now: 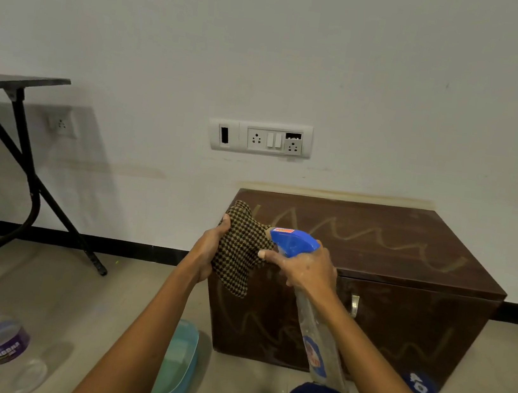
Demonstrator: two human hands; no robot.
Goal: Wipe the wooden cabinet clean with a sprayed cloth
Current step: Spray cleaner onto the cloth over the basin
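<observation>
Head view: L hand (210,249) grips a brown checked cloth (238,250), bunched & held up in front of the top-left corner of the wooden cabinet (403,300). R hand (304,266) is wrapped round the neck of a spray bottle (294,241), blue nozzle just beside the cloth. Cabinet sits on the floor against the wall below a socket panel (259,137), pale zigzag marks on top & door; lower left, a light-blue basin (185,352) near it & a water bottle (2,340) further left.
</observation>
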